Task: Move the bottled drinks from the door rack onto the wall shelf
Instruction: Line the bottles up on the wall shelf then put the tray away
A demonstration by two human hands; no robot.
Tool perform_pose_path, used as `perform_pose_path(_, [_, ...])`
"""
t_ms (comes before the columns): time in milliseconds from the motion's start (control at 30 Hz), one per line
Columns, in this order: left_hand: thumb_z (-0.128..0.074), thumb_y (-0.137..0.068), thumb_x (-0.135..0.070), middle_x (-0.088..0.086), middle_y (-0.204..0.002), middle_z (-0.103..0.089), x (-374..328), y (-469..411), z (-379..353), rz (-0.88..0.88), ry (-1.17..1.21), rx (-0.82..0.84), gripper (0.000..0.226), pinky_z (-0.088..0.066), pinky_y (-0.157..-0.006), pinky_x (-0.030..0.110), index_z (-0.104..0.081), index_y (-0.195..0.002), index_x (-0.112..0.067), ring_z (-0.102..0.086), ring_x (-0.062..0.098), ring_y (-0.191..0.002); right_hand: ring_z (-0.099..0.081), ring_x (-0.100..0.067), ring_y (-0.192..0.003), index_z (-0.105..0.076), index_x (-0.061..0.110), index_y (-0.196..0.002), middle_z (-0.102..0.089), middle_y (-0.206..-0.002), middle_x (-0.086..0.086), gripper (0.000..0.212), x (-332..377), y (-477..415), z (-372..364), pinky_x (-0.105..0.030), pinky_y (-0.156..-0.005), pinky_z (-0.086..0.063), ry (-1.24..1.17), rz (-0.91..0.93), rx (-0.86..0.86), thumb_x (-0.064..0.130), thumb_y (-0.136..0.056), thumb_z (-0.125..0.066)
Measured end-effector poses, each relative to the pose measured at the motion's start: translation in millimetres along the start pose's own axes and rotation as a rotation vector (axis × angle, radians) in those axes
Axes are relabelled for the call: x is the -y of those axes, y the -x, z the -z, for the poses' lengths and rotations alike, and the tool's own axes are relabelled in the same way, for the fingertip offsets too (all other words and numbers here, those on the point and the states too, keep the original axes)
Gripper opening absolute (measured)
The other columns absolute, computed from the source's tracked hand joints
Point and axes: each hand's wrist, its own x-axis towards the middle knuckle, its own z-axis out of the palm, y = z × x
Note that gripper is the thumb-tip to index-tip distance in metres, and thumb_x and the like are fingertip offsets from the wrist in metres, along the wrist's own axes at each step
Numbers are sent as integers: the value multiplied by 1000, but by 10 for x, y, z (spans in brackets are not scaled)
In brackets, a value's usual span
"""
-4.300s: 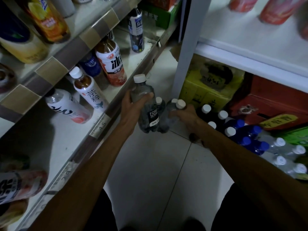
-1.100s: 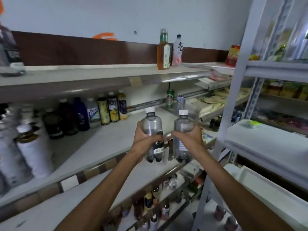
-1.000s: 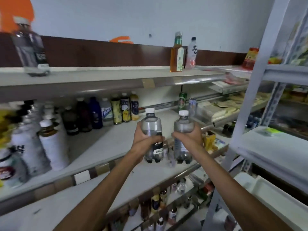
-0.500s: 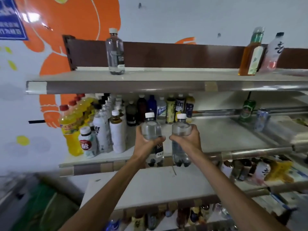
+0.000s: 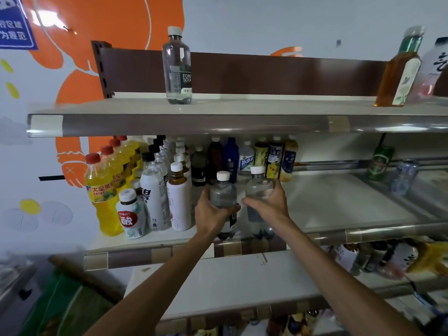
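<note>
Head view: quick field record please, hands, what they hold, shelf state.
left hand: shut on left bottle, clear, white cap, upright
right hand: shut on right bottle, clear, white cap, upright
bottle position: both held side by side in front of the middle shelf
top shelf: one matching soda bottle standing left of centre; tea bottle at the right end
middle shelf: crowded with bottles at left, bare at right except two cans
</note>
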Motion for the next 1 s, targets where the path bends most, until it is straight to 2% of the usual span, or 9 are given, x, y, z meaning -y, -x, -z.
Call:
perform_pose_path(100, [-90,-62,-30,1,-126,-61,78,-72,-120,31,-93,-57,86,-51,-95,43,-43,-134,-18,-60,21,-113,-65,-17,-96,-50,27,-112,-66,-106,1,79,-87,-113,-1,-34,-83,-55,10,-5,12,27,-45,-91])
perform_pose_path(300, [-85,-69,-31,3,-128,-59,208,-323,-307,82,-199,-181,79,-47,-95,43,-38,-131,-20,-56,26,-118,-62,-13,-95,-50,23,-114,-64,-106,3,73,-172,-451,20,-23,-76,-47,-4,32,74,18,-55,-92])
perform_pose_path(400, [-83,-72,-33,10,-133,-54,236,-484,-383,86,-245,-234,85,-45,-97,44,-33,-139,-17,-53,31,-121,-62,-12,-96,-49,25,-111,-63,-104,5,71,-197,-637,2,-25,-81,-48,-16,39,107,17,-56,-93])
perform_pose_path(533, [-79,-77,-37,20,-137,-43,282,-643,-519,111,-369,-243,100,-45,-95,45,-15,-151,-14,-49,37,-121,-63,-14,-98,-50,22,-117,-65,-109,2,76,-325,-879,-33,-35,-89,-53,-39,59,160,16,-55,-93])
perform_pose_path(667, [-82,-74,-32,20,-136,-39,327,-572,-658,137,-440,-342,99,-47,-93,45,-19,-146,-8,-47,36,-120,-64,-16,-99,-50,24,-119,-66,-109,3,81,-498,-1068,-86,-40,-92,-54,-39,66,175,24,-50,-94])
perform_pose_path(733, [-83,-73,-28,19,-137,-39,410,-466,-700,192,-466,-411,93,-45,-99,44,-25,-142,-6,-43,35,-125,-61,-18,-106,-45,20,-132,-64,-116,1,96,-559,-1114,-122,-38,-94,-52,-15,62,187,28,-49,-94])
perform_pose_path(800, [-79,-79,-24,16,-136,-47,523,-372,-729,205,-410,-400,83,-47,-98,43,-27,-142,-7,-50,32,-123,-60,-19,-107,-41,16,-138,-62,-117,0,103,-588,-1147,-151,-36,-93,-51,-13,65,196,27,-51,-94])
perform_pose_path(933, [-66,-90,-25,7,-109,-68,666,-352,-759,192,-385,-332,29,-56,-79,37,-55,-116,-14,-64,20,-94,-63,-17,-99,-49,21,-120,-64,-110,2,77,-577,-1155,-157,-26,-80,-50,-66,87,208,18,-56,-93])
perform_pose_path(1000, [-62,-93,-24,9,-109,-67,633,-407,-780,217,-428,-325,27,-55,-82,39,-55,-117,-13,-64,23,-96,-63,-13,-96,-49,24,-115,-64,-106,3,72,-554,-1157,-142,-19,-74,-47,-79,109,227,14,-57,-92])
